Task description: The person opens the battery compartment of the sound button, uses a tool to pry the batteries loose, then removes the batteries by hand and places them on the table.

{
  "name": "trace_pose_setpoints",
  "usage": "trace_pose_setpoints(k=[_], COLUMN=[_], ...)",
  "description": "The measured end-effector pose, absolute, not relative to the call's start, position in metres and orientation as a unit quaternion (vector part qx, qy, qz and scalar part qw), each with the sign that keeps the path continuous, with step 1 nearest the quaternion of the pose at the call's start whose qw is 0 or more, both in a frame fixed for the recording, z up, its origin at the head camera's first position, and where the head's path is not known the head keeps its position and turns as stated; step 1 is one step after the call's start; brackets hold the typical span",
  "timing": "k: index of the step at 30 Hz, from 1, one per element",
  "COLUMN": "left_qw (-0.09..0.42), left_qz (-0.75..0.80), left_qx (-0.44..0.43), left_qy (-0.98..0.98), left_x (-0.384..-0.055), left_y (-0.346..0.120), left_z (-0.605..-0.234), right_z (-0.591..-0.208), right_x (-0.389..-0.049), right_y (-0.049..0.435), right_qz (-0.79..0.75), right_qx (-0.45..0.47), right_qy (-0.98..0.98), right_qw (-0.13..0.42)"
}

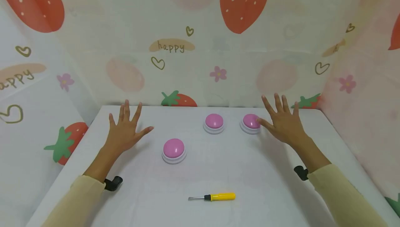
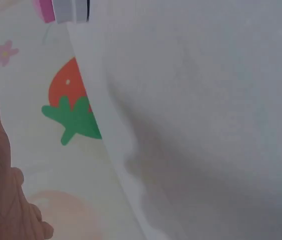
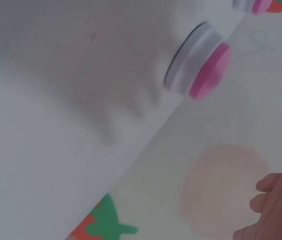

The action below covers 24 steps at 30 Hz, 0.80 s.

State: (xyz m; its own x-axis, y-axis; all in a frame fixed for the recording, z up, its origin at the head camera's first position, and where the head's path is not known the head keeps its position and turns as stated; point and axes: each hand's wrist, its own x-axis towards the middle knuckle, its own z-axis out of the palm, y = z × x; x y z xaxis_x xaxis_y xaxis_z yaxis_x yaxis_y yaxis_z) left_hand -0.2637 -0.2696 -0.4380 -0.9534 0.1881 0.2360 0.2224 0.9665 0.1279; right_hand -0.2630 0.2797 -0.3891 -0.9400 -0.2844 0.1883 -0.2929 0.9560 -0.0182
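Note:
My left hand (image 1: 123, 135) is held over the left part of the table with its fingers spread, holding nothing. On the right, my right hand (image 1: 285, 124) is also spread and holds nothing; its thumb overlaps the right pink push button (image 1: 250, 121) in the head view. A second pink button (image 1: 214, 121) stands at the back middle, and a third button (image 1: 173, 149) sits nearer, to the right of the left hand. Each has a white round base. A screwdriver (image 1: 215, 196) with a yellow handle lies at the front, its metal tip pointing left.
The white table (image 1: 225, 168) ends at a back edge against a strawberry-printed cloth (image 1: 200, 70). Similar printed cloth hangs at the left and right sides. A black wrist strap piece (image 1: 113, 183) shows by the left sleeve, another (image 1: 301, 173) by the right.

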Motion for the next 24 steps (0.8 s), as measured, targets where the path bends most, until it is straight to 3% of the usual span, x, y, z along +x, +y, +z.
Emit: trace_pose_setpoints(k=[12,24], left_qw=[0.091,0.071], left_qz=[-0.095,-0.157], left_qx=[-0.162,-0.176], left_qy=[-0.978,-0.969], left_x=[-0.231,-0.210], left_y=[-0.239,-0.212], left_z=[-0.441,-0.438], right_z=[-0.410,-0.413], right_x=[-0.227,-0.199], right_y=[0.213,0.150], right_qz=[0.076,0.138], right_qx=[0.216,0.276], right_qy=[-0.971,-0.951], right_qw=[0.074,0.016])
